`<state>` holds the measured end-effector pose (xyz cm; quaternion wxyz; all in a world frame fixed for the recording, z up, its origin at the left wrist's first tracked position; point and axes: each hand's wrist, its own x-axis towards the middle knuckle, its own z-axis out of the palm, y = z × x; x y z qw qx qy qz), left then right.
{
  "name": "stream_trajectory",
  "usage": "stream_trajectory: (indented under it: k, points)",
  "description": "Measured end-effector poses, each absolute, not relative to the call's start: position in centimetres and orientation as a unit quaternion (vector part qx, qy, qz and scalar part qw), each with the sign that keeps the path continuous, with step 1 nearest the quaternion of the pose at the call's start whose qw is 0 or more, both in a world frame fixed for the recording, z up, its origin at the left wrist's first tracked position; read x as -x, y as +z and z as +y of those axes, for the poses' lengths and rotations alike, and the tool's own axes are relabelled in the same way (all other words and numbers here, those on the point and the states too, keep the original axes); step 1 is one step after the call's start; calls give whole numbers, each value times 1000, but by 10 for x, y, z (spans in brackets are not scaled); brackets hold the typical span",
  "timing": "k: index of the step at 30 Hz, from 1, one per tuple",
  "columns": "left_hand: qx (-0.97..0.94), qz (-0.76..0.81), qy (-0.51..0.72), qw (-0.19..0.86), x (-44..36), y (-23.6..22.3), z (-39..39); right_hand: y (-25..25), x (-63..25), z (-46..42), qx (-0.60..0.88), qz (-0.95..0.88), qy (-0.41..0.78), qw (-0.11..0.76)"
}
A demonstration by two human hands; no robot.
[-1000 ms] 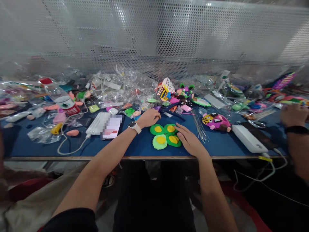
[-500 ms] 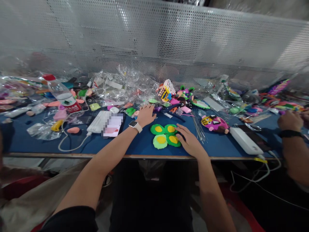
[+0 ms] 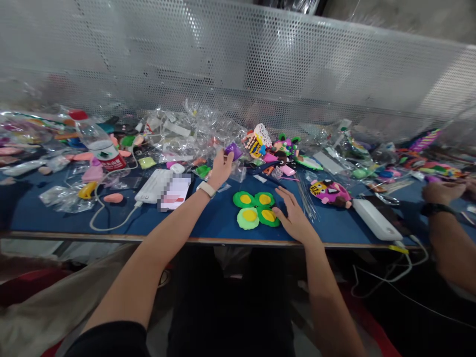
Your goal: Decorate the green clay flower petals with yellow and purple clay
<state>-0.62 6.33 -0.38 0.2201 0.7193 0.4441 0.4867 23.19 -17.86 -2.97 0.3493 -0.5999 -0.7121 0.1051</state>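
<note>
Where the blue counter (image 3: 37, 218) starts at left, a clear bottle (image 3: 109, 159) with red cap and red label leans back in the clutter; a yellow lump (image 3: 88, 191) and pink lump (image 3: 113, 198) lie in front of it. Next, white power bank (image 3: 153, 186) with a cable looping left, just beside a phone (image 3: 174, 192), screen pixelated. Left hand (image 3: 222, 167), pale watch band (image 3: 206, 189) on its wrist, reaches to the middle of the pile and grasps a purple packet (image 3: 233, 150) between thumb and fingers, clear wrappers (image 3: 208, 131) behind. Nearer the front edge, four green-and-yellow discs (image 3: 262, 211) lie flat in a two-by-two cluster, edges touching, lower-left one lighter green. Right hand (image 3: 295, 214) at the cluster's right side: fingers spread, grasping nothing, thumb at the lower-right disc's edge; contact unclear. Thin wires (image 3: 309, 203) fan out right of it, then a pink-and-yellow figure (image 3: 330, 193), then a second power bank (image 3: 377, 219), white, cabled. Far right, another person's hand (image 3: 442, 193), dark wristband, over the counter; its grip can't be told. Perforated metal panel (image 3: 223, 59) behind everything.
</note>
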Motion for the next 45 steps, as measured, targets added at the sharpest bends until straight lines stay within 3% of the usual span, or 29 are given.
stream_trajectory:
  k: [5,10,18,23,30,33,39,45]
  points:
    - [-659,392,525,370,0,-2,59,4,-223,-134,581,-711,91,385]
    - [-669,346,524,398,-4,1,48,48,-201,-40,543,-689,100,469]
    - [-749,342,483,299,2,-2,43,29,-199,-2,496,-649,202,540]
    - [-792,296,441,300,1,-3,43,22,-217,-7,510,-662,209,507]
    - [-955,212,151,143,27,11,50,14,-230,3,562,-597,114,561]
    - [-968,218,93,80,30,9,53,13,-231,4,577,-578,80,571]
    - [-915,385,113,-32,25,1,47,10,-222,2,570,-592,67,566]
    - [-885,424,190,14,15,9,32,6,-216,1,580,-624,30,523]
